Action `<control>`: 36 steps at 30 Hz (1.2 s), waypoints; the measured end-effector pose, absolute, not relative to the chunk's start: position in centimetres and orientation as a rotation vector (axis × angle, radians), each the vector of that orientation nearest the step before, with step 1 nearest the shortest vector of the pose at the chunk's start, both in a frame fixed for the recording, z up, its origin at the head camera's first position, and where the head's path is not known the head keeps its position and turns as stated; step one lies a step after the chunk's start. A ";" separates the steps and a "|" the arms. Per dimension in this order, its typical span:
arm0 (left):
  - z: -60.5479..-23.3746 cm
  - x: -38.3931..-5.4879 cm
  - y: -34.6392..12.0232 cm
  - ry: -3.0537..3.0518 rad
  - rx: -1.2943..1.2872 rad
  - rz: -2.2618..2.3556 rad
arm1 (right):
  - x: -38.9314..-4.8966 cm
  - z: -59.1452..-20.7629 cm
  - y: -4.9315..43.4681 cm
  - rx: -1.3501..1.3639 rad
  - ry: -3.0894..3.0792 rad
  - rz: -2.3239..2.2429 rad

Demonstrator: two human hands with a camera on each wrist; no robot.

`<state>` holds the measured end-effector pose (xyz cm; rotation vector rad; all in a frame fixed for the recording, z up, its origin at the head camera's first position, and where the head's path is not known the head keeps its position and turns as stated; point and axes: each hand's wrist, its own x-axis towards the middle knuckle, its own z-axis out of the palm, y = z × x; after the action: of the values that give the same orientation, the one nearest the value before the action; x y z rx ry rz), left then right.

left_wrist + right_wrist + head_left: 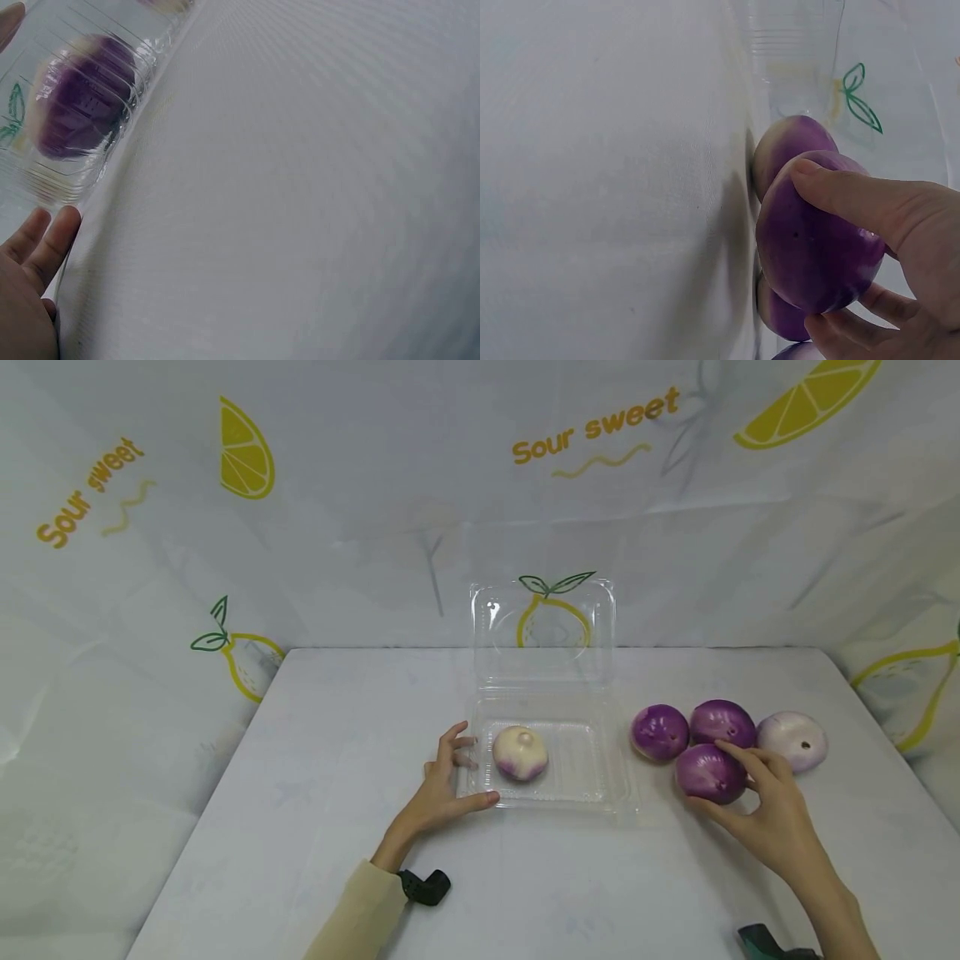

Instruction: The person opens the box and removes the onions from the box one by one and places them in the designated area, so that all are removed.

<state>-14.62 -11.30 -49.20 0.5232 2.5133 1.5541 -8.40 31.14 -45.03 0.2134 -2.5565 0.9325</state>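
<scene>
A clear plastic clamshell box (577,760) stands with its lid (495,635) raised at the back. In its left half sits a turnip (521,753), pale end up with purple low on its sides. My left hand (438,797) is spread at the box's left edge, thumb tip at the front rim; in the left wrist view two straight fingers (56,244) reach the box's edge. To the right of the box, my right hand (780,810) grips a purple turnip (708,774) between thumb and fingers. The right wrist view shows the thumb (847,195) lying across this turnip.
Close behind the gripped turnip are two more purple ones, a left one (659,732) and a rear one (722,723). A paler turnip (792,742) lies to their right. A lemon-printed white sheet (390,527) hangs behind the white table (337,735).
</scene>
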 end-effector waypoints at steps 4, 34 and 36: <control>-49.0 -14.5 -11.3 2.504 0.528 1.563 | -8.6 -45.3 31.2 0.203 -2.581 0.932; -48.9 -14.5 -11.3 2.506 0.543 1.564 | -8.8 -45.8 31.3 0.191 -2.597 0.913; -48.9 -14.5 -11.3 2.504 0.547 1.561 | -8.7 -45.7 31.3 0.182 -2.602 0.916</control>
<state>-14.52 -11.31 -48.87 0.5468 2.5043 1.5611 -8.71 31.28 -45.69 0.1815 -2.6017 0.9156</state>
